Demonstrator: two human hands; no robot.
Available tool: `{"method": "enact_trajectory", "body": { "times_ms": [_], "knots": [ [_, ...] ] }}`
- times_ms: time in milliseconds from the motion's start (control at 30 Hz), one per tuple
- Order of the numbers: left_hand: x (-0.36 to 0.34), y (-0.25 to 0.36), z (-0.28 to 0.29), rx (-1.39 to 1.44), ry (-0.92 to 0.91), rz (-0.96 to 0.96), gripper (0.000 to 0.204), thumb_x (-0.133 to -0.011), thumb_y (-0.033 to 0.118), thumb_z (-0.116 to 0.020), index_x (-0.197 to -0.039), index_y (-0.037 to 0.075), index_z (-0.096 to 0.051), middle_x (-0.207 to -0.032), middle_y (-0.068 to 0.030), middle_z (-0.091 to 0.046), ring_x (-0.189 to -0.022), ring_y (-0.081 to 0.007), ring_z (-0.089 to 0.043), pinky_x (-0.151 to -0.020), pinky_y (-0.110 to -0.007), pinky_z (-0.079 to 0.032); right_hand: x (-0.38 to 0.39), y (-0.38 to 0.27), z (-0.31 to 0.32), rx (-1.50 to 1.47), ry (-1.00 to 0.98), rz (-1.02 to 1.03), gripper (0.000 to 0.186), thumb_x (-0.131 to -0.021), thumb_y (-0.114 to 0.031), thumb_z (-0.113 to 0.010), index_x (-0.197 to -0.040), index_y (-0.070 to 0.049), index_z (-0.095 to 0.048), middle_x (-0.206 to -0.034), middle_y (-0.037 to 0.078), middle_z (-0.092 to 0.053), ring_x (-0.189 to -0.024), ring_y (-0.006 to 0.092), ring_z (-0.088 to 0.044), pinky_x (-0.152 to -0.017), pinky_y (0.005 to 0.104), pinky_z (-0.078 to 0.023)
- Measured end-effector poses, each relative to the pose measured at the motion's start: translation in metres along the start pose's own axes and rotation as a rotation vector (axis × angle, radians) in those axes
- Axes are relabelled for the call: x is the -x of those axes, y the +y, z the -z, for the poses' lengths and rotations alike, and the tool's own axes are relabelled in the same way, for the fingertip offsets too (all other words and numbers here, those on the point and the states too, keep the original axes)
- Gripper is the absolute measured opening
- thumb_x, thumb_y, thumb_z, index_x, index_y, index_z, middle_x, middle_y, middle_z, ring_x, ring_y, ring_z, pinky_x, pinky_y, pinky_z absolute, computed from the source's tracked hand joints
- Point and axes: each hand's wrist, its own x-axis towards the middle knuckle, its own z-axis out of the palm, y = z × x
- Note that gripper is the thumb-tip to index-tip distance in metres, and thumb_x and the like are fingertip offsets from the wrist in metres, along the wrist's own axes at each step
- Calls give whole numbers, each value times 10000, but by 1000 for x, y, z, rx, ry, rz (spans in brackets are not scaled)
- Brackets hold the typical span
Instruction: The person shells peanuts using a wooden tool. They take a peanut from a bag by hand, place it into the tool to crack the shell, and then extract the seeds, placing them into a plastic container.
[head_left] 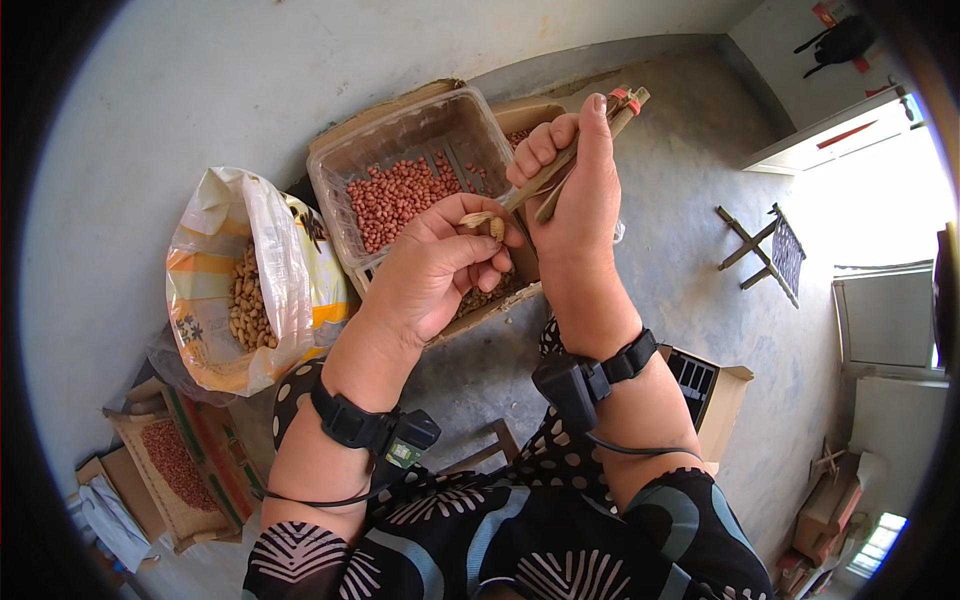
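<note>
My left hand [430, 260] pinches a cracked peanut pod [495, 227] between thumb and fingers, close to the lower end of a wooden tong [625, 112] bound with red at the top. My right hand [585, 190] grips that tong upright. Behind them, a clear plastic bin [330, 158] holds red peanut kernels [390, 195], inside a cardboard box. Beside it, partly behind my left hand, lies a pile of shells [482, 298]. To the left, an open plastic sack [200, 285] holds unshelled peanuts [250, 305].
Lower left are a woven tray [150, 430] of red kernels and cardboard. A folding stool [770, 250] stands on the concrete floor [680, 250] at right. An open carton [730, 405] sits by my right elbow. A white wall [160, 80] borders the left; doors are at right.
</note>
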Motion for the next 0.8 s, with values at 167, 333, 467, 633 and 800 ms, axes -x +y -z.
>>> {"method": "enact_trajectory", "body": {
  "times_ms": [167, 333, 467, 633, 800],
  "knots": [
    [-3, -3, -4, 0, 30, 8, 222, -882, -4, -520, -1092, -20, -590, -952, -121, -665, -771, -152, -649, -656, -240, -548, 4, -3, -1, 73, -29, 28, 420, -970, -444, -494, -730, -116, -388, -667, 9, -385, -600, 138, -360, -553, 291, -340],
    [-1, 1, -4, 11, 26, -13, 235, -905, 33, -515, -1117, -45, -582, -992, -148, -669, -797, -165, -661, -676, -250, -563, 2, -4, -3, 102, 5, 79, 411, -969, -420, -504, -729, -103, -399, -666, 13, -393, -605, 136, -372, -555, 290, -351],
    [-1, 2, -2, -59, 42, -38, 259, -928, 68, -525, -1166, -23, -573, -1020, -151, -672, -817, -172, -668, -688, -247, -554, 1, -8, 1, 170, -4, 126, 376, -958, -375, -536, -733, -93, -429, -678, 22, -435, -619, 144, -439, -566, 287, -391],
    [1, 5, 3, -104, 75, -82, 251, -938, 96, -525, -1164, -9, -562, -999, -140, -668, -809, -167, -653, -679, -253, -543, 3, -13, 10, 436, -147, 26, 278, -930, -274, -605, -779, -54, -526, -722, 37, -550, -619, 116, -533, -560, 249, -443],
    [5, 11, 6, -95, 100, -116, 227, -945, 119, -518, -1139, 8, -557, -973, -133, -665, -803, -173, -642, -673, -268, -539, 10, -15, 12, 674, -241, -58, 189, -907, -204, -649, -856, -35, -582, -761, 15, -584, -628, 61, -523, -550, 220, -431]
  ]
}}
